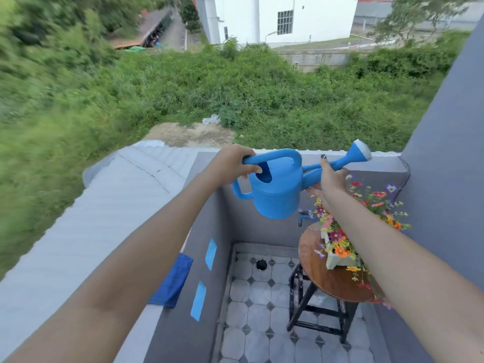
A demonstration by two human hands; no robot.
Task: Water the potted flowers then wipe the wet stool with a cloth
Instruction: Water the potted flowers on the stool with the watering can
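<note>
Walled balcony corner (235,210), stool (318,273) rightward

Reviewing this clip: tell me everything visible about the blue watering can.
The watering can looks like bright blue moulded plastic: a rounded body with an open fill hole, one handle arching over the top, another looped at the back, and a long spout ending in a grey-faced rose. It is held in the air roughly level, spout up and to the right, above the flowers. The left hand grips the top handle; the right hand holds the spout. No water is pouring.

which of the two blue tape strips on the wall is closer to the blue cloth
The upper tape strip, level with the cloth hanging over the ledge; the lower strip sits further down the wall.
</note>
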